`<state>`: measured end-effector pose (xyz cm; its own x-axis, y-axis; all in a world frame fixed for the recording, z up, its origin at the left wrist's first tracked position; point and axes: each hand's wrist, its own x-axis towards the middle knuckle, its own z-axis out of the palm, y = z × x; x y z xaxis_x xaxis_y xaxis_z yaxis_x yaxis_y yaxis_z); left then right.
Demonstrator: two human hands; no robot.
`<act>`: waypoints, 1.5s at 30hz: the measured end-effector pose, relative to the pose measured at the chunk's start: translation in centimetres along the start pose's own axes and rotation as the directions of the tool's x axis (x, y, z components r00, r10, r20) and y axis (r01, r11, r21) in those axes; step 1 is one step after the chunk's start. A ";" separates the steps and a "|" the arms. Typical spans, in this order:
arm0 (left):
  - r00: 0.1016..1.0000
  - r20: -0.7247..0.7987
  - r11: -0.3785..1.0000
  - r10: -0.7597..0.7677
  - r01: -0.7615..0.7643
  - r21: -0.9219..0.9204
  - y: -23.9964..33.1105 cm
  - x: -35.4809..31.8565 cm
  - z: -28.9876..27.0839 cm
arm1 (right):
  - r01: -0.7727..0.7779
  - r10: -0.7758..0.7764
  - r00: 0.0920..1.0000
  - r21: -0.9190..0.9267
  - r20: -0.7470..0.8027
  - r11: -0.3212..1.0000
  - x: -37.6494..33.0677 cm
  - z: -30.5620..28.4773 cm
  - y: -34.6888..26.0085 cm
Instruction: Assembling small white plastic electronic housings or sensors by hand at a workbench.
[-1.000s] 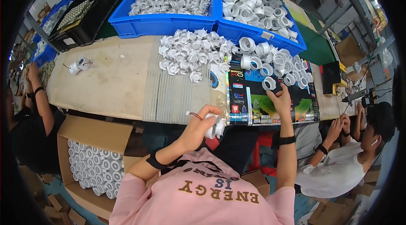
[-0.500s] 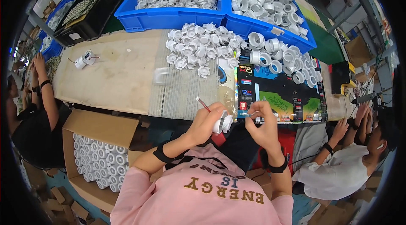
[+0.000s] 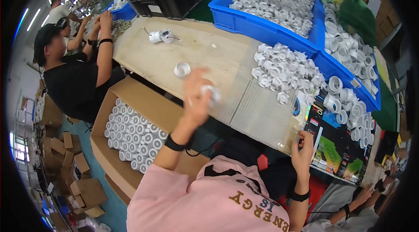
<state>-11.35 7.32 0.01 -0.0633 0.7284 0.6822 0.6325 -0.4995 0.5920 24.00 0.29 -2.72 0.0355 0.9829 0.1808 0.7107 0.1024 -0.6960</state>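
My left hand (image 3: pixel 196 99), smeared by motion, is over the front edge of the worktable (image 3: pixel 144 51), its fingers closed round a blurred white plastic part (image 3: pixel 212 96). Just beyond it, a short white plastic ring (image 3: pixel 182 69) stands on the tabletop. Farther back lies a white cylindrical assembly (image 3: pixel 161 36) with thin wires sticking out on both sides. My right hand (image 3: pixel 301 149) is at the table's front edge, beside the printed dark sheet (image 3: pixel 325 145). Its fingers are curled in with the thumb close to them; anything between them is too small to make out.
Small white parts (image 3: pixel 286 70) and white rings (image 3: pixel 349 105) lie heaped before blue bins (image 3: pixel 266 35). At my left stands an open carton (image 3: pixel 118 166) of white cylinders. A black crate (image 3: pixel 174 3) is at the back. One co-worker (image 3: pixel 70 70) sits left, another at lower right.
The view has swung left. My left hand has moved left over the table with the white part; my right hand has lowered to the table edge. A white ring now stands near the left hand.
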 end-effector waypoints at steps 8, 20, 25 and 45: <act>0.794 0.100 0.799 -0.600 0.588 0.129 -10.6 0.8 -5.7 | 0.009 -0.009 1.000 -0.012 0.009 1.000 0.5 0.4 -0.2; 0.740 0.665 0.560 0.102 0.510 -0.653 11.2 -3.7 4.0 | -0.025 -0.057 0.995 0.768 0.080 0.640 -2.1 0.6 -8.2; 0.634 0.757 0.444 0.157 0.640 -0.627 12.4 -4.3 5.2 | -0.053 -0.031 0.995 0.792 0.090 0.608 -3.5 -0.8 -5.9; 0.824 0.567 0.783 0.008 0.347 -0.516 13.0 -4.4 7.4 | -0.419 0.192 0.907 0.768 0.374 0.485 -4.7 -1.4 -7.9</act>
<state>2.83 1.04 1.53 0.3905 0.8619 0.3236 0.0746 -0.3800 0.9220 19.23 -5.39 2.88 -0.0946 0.9687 -0.2296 -0.2100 -0.2449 -0.9465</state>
